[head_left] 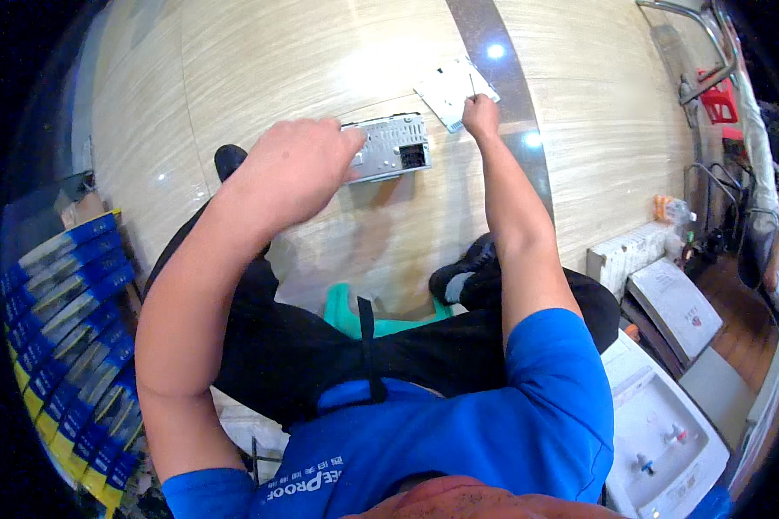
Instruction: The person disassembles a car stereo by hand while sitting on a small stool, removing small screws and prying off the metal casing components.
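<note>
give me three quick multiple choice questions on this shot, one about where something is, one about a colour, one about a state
1. Where does the silver metal unit lie?
A. on the pale floor ahead of the knees
B. on top of the white dispenser
C. on the stack of blue boxes

2. What colour is the person's shirt?
A. red
B. blue
C. grey

3. What is the right hand doing?
A. resting open on a knee
B. closed on a slim tool at the flat metal plate
C. holding a bottle

Answers: 1 A, the unit sits on the floor at the left hand. 2 B, sleeve and chest are blue. 3 B, the fist grips a thin shaft over the plate.
</note>
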Demonstrator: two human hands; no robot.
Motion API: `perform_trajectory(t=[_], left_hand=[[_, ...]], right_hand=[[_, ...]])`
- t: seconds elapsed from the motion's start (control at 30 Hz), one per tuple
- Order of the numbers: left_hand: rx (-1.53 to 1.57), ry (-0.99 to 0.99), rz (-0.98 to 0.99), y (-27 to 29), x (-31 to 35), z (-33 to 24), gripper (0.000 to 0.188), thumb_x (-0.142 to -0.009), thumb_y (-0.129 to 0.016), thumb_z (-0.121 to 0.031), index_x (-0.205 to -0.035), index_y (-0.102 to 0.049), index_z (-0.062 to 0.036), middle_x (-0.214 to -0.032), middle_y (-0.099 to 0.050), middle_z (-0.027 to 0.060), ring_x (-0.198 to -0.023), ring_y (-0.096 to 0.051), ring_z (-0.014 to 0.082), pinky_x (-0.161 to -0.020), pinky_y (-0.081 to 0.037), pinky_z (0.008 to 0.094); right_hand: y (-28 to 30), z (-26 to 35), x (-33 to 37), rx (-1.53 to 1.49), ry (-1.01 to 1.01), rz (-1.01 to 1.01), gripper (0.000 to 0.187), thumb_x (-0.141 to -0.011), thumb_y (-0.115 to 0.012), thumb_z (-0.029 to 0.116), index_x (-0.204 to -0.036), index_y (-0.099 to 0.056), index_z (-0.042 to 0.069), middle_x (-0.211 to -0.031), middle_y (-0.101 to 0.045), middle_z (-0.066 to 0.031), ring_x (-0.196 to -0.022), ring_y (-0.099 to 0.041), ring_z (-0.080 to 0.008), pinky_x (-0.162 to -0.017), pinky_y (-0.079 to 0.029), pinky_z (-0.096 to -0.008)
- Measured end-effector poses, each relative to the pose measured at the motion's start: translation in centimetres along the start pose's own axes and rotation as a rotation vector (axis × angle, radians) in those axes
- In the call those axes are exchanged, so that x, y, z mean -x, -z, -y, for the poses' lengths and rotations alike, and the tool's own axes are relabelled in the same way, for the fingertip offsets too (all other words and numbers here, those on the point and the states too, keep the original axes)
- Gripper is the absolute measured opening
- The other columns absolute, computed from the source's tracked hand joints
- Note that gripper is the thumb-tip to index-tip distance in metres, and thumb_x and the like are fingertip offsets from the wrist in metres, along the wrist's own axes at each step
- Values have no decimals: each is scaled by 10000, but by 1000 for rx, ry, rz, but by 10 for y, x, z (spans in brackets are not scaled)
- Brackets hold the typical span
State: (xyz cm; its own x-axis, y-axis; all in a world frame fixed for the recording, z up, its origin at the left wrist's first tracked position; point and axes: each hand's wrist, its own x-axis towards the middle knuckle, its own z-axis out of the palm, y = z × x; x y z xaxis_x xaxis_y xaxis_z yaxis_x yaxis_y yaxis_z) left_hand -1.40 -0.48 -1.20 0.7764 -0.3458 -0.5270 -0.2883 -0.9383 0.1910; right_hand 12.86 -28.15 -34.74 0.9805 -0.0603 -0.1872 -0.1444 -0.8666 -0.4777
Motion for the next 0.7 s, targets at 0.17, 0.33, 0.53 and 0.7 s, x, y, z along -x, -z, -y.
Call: perform_trajectory(t=[0.17, 0.33, 0.53, 0.7], left_hand=[[32, -2, -224, 14, -1, -5, 333, -907, -622, -243, -1184, -578, -63, -1067, -649, 175, -987, -631, 375, -835, -515, 473], [382, -73, -727, 14, -10, -14, 368, -945, -568, -261, -1255, -573, -62, -1109, -657, 208, -1074, -612, 367, -911, -490, 450], [783, -272, -608, 12, 11, -35, 258, -956, -568, -223, -1050, -663, -3, -944, -691, 201, -895, -679, 322, -790, -512, 386], [756, -324, -615, 13, 16, -42, 193, -927, -594, -154, -992, -670, 12, -885, -693, 191, -823, -675, 289, -751, -513, 371]], right_hand=[[106, 101, 29, -222, 301, -87, 282, -902, -621, 236, -999, -684, -22, -937, -703, -211, -865, -684, -320, -780, -519, -387], [205, 183, 116, -286, 638, 50, 234, -943, -592, 212, -1034, -684, 18, -960, -706, -168, -890, -677, -243, -803, -528, -355], [236, 197, 204, -517, 698, 183, 226, -915, -611, 143, -1076, -618, -15, -959, -682, -174, -886, -648, -209, -793, -504, -354], [243, 196, 230, -485, 726, 76, 197, -901, -611, 132, -1042, -621, -3, -956, -666, -222, -919, -647, -379, -788, -508, -425]])
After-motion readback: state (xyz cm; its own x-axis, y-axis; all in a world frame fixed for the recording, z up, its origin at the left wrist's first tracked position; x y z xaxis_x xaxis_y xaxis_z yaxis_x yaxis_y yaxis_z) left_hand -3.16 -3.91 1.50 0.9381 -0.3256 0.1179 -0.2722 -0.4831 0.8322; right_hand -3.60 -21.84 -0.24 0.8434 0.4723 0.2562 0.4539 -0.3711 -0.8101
